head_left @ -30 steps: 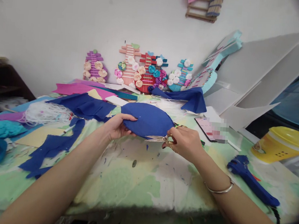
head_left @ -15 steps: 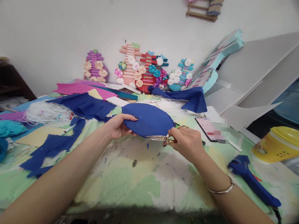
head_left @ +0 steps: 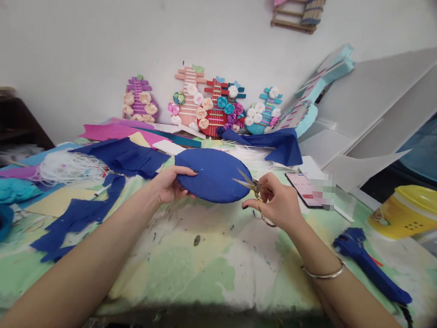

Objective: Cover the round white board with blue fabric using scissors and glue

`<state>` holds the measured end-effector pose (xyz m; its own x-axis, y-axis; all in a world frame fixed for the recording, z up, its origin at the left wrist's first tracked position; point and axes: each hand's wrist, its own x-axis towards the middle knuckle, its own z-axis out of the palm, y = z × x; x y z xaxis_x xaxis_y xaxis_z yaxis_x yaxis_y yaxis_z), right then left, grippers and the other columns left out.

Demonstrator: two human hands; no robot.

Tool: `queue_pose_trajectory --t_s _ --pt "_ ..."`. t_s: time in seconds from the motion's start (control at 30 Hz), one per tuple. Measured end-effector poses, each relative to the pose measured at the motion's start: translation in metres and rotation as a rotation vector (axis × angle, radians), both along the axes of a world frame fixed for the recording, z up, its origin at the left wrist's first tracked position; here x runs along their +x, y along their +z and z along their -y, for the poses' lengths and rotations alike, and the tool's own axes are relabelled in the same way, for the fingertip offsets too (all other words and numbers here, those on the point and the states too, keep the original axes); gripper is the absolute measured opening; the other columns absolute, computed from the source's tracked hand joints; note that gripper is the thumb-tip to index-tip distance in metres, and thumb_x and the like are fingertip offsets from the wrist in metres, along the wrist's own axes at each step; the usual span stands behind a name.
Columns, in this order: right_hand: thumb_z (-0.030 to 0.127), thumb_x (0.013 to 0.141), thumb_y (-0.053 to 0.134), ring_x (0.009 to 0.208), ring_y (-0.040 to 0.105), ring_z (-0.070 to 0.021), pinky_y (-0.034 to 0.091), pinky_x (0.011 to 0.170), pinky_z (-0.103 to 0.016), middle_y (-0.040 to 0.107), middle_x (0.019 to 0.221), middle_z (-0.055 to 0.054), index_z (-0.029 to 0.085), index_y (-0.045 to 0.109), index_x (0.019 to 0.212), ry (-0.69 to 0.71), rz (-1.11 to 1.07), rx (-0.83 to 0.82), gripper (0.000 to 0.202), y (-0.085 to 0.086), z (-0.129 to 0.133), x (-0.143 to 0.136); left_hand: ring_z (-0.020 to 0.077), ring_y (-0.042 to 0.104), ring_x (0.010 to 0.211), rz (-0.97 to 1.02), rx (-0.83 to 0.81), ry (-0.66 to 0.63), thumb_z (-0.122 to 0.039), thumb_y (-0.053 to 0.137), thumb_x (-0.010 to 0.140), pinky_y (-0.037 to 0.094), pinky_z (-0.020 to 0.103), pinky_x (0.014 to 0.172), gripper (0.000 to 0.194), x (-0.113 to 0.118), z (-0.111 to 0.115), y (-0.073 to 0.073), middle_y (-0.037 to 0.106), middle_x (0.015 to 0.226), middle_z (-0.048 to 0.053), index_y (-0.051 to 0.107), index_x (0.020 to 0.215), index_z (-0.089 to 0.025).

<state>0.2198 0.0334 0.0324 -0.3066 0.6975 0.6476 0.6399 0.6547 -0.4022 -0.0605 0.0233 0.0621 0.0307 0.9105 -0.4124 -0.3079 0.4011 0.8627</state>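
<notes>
Left hand [head_left: 169,184] pinching the near-left rim of a blue fabric disc [head_left: 210,175], held just off the table [head_left: 202,264] around its middle, a bit toward the far edge. Right hand [head_left: 278,202] wrapped around small gold-handled scissors [head_left: 251,184], fingers through the loops, blades spread open and pointing left at the disc's right edge, tips just over the cloth. So disc sits between both hands, long axis running left-right, tilted with the far rim up. Left hand already on it; right hand only reaching it through the blades.

Disc looks like soft matte felt, flat oval from this angle, clean curved rim. Matching blue scraps [head_left: 80,213] strewn toward the left edge, floppy and jagged. Tabletop covered in paint-stained pale green and white. Blue glue gun [head_left: 366,269] lying near the right edge, hard plastic; yellow tub [head_left: 413,211] past it. Phone [head_left: 302,187] flat just beyond the right hand.
</notes>
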Motion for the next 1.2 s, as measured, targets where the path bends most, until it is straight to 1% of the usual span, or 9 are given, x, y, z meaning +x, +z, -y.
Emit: queue_pose_trajectory --t_s 0.1,0.2,0.33,0.4,0.5,0.6,0.8,0.97,1.2 --pt "0.061 0.065 0.069 0.046 0.046 -0.0127 0.031 0.049 -0.024 0.052 0.05 0.006 0.023 0.047 0.078 -0.112 -0.115 -0.121 0.045 0.004 -0.006 0.003 0.0196 0.063 0.04 -0.003 0.036 0.026 -0.01 0.065 0.068 0.05 0.022 0.03 0.01 0.0 0.0 -0.001 0.067 0.054 0.007 0.061 0.078 -0.011" --pt "0.055 0.068 0.067 0.043 0.045 -0.0121 0.03 0.045 -0.023 0.056 0.053 0.003 0.022 0.049 0.072 -0.208 -0.295 -0.283 0.037 0.005 -0.01 0.003 0.0189 0.064 0.045 0.003 0.133 0.035 -0.01 0.065 0.069 0.057 0.027 0.039 0.012 0.004 0.003 -0.002 0.069 0.06 0.006 0.063 0.081 -0.011" --pt "0.038 0.065 0.065 0.041 0.044 -0.0109 0.03 0.041 -0.023 0.057 0.056 0.002 0.02 0.054 0.073 -0.16 -0.518 -0.42 0.022 -0.001 -0.014 -0.001 0.0202 0.068 0.058 -0.047 0.394 0.05 -0.012 0.069 0.068 0.06 0.032 0.045 0.032 0.018 0.011 -0.002 0.072 0.085 0.009 0.063 0.1 -0.012" --pt "0.03 0.063 0.061 0.043 0.046 -0.011 0.032 0.042 -0.023 0.056 0.056 0.003 0.019 0.055 0.075 -0.121 -0.556 -0.44 0.018 -0.005 -0.016 -0.004 0.0208 0.068 0.062 -0.071 0.455 0.085 -0.013 0.072 0.067 0.061 0.032 0.045 0.045 0.028 0.019 -0.001 0.071 0.097 0.01 0.06 0.11 -0.015" --pt "0.025 0.06 0.056 0.048 0.049 -0.0119 0.036 0.046 -0.023 0.054 0.057 0.004 0.019 0.054 0.076 -0.074 -0.536 -0.437 0.017 -0.009 -0.014 -0.009 0.0231 0.069 0.075 -0.095 0.443 0.204 -0.015 0.073 0.066 0.062 0.032 0.049 0.058 0.044 0.04 0.0 0.067 0.112 0.01 0.055 0.121 -0.019" --pt "0.022 0.06 0.054 0.05 0.051 -0.0128 0.037 0.048 -0.023 0.054 0.057 0.005 0.02 0.053 0.077 -0.038 -0.479 -0.419 0.017 -0.009 -0.005 -0.014 0.0253 0.067 0.088 -0.099 0.406 0.346 -0.015 0.072 0.069 0.063 0.031 0.054 0.061 0.061 0.069 -0.006 0.062 0.122 0.009 0.051 0.125 -0.022" --pt "0.021 0.065 0.053 0.051 0.055 -0.0159 0.04 0.051 -0.026 0.06 0.058 0.003 0.022 0.05 0.081 -0.014 -0.19 -0.277 0.016 -0.011 0.014 -0.027 0.0274 0.06 0.11 -0.052 0.328 0.559 -0.019 0.07 0.074 0.064 0.033 0.069 0.059 0.091 0.114 -0.033 0.061 0.124 0.006 0.047 0.128 -0.027" --pt "0.023 0.069 0.053 0.05 0.057 -0.0163 0.04 0.051 -0.025 0.063 0.058 0.002 0.022 0.051 0.079 -0.018 -0.106 -0.233 0.01 -0.014 0.023 -0.031 0.0272 0.056 0.116 0.06 0.314 0.609 -0.019 0.068 0.076 0.064 0.036 0.073 0.052 0.102 0.128 -0.048 0.06 0.126 0.005 0.049 0.123 -0.028" --pt "0.025 0.073 0.053 0.049 0.059 -0.0155 0.041 0.053 -0.025 0.065 0.06 0.001 0.02 0.057 0.085 -0.027 -0.079 -0.152 0.014 -0.014 0.025 -0.031 0.0301 0.051 0.122 0.112 0.286 0.611 -0.017 0.068 0.076 0.063 0.04 0.077 0.054 0.104 0.134 -0.051 0.057 0.13 0.006 0.048 0.125 -0.027"
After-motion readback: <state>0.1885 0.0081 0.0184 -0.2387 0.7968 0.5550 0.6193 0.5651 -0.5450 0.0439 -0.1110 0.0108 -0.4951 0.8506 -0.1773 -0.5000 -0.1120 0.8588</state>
